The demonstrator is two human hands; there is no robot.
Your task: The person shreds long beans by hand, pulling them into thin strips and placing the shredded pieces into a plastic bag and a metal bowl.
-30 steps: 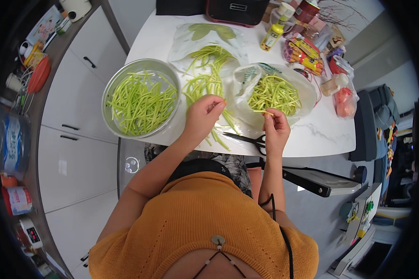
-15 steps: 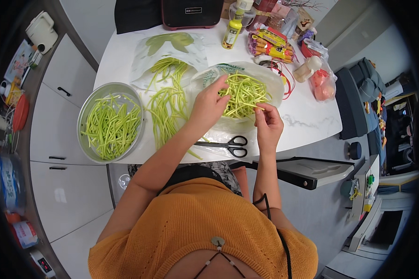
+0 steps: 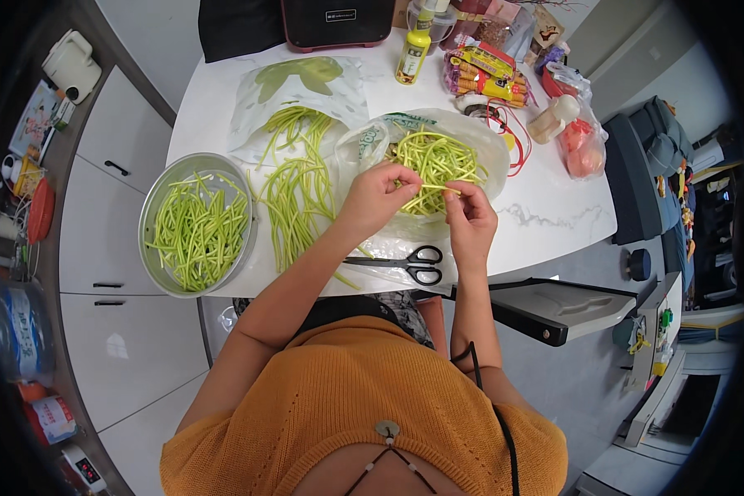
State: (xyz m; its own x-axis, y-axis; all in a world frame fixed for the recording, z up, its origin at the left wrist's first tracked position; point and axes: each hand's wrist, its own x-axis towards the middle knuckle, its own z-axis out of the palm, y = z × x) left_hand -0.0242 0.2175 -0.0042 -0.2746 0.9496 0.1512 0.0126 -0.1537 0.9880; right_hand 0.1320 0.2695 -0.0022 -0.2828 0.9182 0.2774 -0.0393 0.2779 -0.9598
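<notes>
My left hand (image 3: pixel 380 198) and my right hand (image 3: pixel 472 225) pinch a thin green vegetable stem (image 3: pixel 435 189) between them, one at either end. Below it a white plastic bag (image 3: pixel 492 153) lies spread, with a heap of cut stems (image 3: pixel 440 155) on it. Left of my left hand, longer stems (image 3: pixel 293 198) trail out of a pale patterned bag (image 3: pixel 248 116). A round metal pan (image 3: pixel 146 207) at the left holds more short stems (image 3: pixel 197 236). Black-handled scissors (image 3: pixel 422 264) rest near the table's front edge, between my forearms.
The white table (image 3: pixel 554 217) carries a yellow bottle (image 3: pixel 413 54), snack packs (image 3: pixel 486 76), a red cord (image 3: pixel 522 140), a jar (image 3: pixel 552 120) and a bag of pinkish-red items (image 3: pixel 583 149) at the back right. A dark appliance (image 3: pixel 336 25) stands behind. A black-edged panel (image 3: pixel 558 306) juts out at the right.
My left hand has come down and its fingers have closed on the stem near my right hand. My right hand has shifted slightly left, still pinching. The whole view has moved a little.
</notes>
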